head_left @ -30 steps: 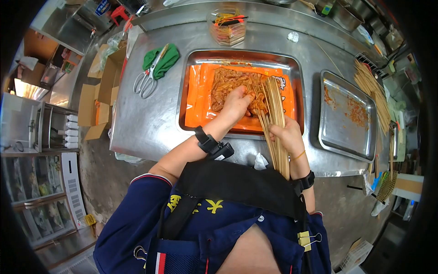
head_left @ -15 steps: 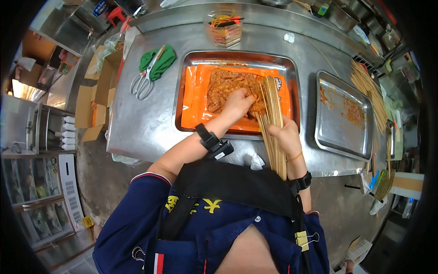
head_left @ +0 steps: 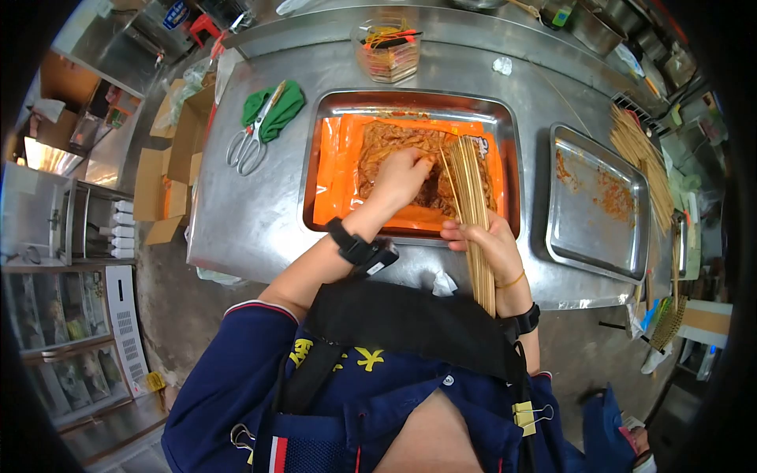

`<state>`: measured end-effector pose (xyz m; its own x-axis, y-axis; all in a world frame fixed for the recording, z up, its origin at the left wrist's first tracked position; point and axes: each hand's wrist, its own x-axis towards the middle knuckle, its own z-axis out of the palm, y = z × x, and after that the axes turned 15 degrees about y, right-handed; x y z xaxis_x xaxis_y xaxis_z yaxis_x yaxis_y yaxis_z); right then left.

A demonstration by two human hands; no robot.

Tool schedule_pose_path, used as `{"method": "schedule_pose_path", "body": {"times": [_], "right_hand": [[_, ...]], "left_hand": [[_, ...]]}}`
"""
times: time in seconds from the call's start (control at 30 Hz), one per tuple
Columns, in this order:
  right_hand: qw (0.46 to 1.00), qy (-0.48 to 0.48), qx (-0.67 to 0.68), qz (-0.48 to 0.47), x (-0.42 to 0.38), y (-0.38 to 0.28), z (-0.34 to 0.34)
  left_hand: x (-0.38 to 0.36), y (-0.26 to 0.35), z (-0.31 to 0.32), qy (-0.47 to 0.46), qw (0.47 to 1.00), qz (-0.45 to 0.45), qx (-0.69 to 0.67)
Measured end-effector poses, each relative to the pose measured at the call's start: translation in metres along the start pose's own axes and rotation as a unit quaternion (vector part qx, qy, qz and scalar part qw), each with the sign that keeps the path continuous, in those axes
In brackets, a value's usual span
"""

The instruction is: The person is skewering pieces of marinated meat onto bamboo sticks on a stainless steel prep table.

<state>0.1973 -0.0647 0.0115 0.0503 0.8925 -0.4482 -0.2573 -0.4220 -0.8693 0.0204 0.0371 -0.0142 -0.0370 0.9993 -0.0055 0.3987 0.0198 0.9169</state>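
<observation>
Over the marinated meat (head_left: 378, 146), my left hand (head_left: 400, 180) has its fingers pinched together beside the skewer tips. A small orange-red bit of meat shows at its fingertips, mostly hidden by them. My right hand (head_left: 498, 251) is wrapped round a thick bundle of bamboo skewers (head_left: 474, 189), points away from me, with one skewer splayed out to the left. The meat lies in an opened orange plastic bag (head_left: 332, 169) inside a deep steel tray (head_left: 410, 96). The bundle's far end overlaps the right part of the meat.
Scissors (head_left: 247, 146) lie by a green cloth (head_left: 282, 110) on the left of the steel table (head_left: 236, 213). A plastic container (head_left: 388, 55) stands behind the tray. To the right are a sauce-stained shallow tray (head_left: 595, 236) and loose skewers (head_left: 640, 158). Another person's blue-clothed leg (head_left: 605, 430) shows at lower right.
My left hand has shifted slightly left and stays pinched. My right hand has turned the skewer bundle more upright, and its fingers now show left of it. Another person has appeared at lower right.
</observation>
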Motion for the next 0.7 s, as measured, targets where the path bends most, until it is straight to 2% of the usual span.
{"method": "schedule_pose_path", "body": {"times": [0.03,0.07,0.17,0.2,0.5,0.7], "right_hand": [[1.000,-0.002,-0.009,0.001,0.001,0.000,-0.001],[1.000,-0.005,-0.020,0.003,0.003,0.001,-0.001],[0.999,-0.021,-0.042,0.001,0.004,-0.001,0.007],[0.999,-0.027,-0.044,0.005,0.004,-0.001,0.009],[0.999,-0.029,-0.041,-0.001,0.003,0.001,0.012],[0.999,-0.009,-0.047,0.015,0.005,0.004,0.015]], "left_hand": [[-0.003,0.002,-0.006,0.028,0.999,0.016,-0.010],[-0.009,0.005,-0.010,-0.019,0.987,-0.098,-0.127],[-0.024,0.015,-0.014,-0.092,0.945,-0.188,-0.252],[-0.024,0.009,-0.011,-0.105,0.922,-0.168,-0.333],[-0.023,0.001,-0.013,-0.093,0.939,-0.178,-0.278],[-0.027,-0.007,-0.016,-0.101,0.912,-0.200,-0.344]]}}
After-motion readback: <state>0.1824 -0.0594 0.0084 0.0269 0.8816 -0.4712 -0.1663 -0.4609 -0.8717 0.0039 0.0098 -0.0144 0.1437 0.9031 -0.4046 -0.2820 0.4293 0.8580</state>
